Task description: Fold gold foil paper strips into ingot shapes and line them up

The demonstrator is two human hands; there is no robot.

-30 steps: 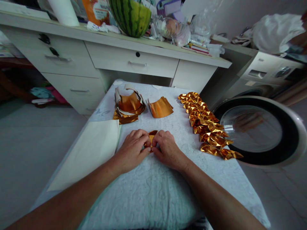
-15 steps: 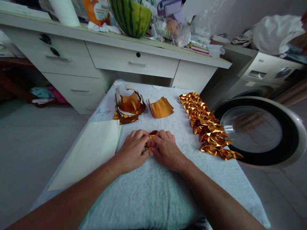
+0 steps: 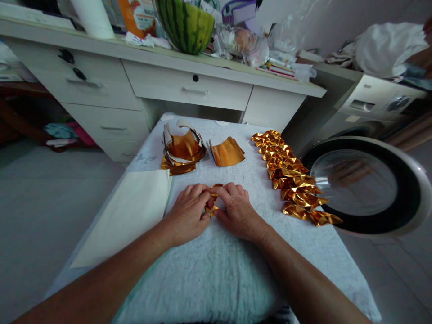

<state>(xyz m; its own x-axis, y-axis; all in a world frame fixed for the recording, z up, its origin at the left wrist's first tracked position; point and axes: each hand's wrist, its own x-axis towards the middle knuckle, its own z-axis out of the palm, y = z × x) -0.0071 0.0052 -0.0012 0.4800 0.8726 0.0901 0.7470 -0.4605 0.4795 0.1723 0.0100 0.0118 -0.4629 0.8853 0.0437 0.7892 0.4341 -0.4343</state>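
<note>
Between my hands, on the cloth-covered table (image 3: 236, 261), is a piece of gold foil paper (image 3: 213, 209), mostly hidden by fingers. My left hand (image 3: 191, 211) is closed on its left side, fingertips pinching it. My right hand (image 3: 238, 209) is bent round its right side, thumb and fingers touching the foil. Beyond them lies a small curved stack of gold foil sheets (image 3: 228, 152), and left of that a larger curled pile of foil sheets (image 3: 184, 146) with pale backs. Folded gold foil pieces (image 3: 290, 173) lie in a slanting row on the right.
A pale sheet of paper (image 3: 131, 211) lies along the table's left side. At the right edge, an open washing machine door (image 3: 418, 189) stands close by. A drawer desk (image 3: 185, 90) behind carries a cut watermelon (image 3: 185, 27), a paper roll (image 3: 94, 20) and plastic bags.
My right fingers have shifted slightly on the foil and the thumb has parted a little from the fingers. More of the foil shows between my hands. The view has shifted slightly.
</note>
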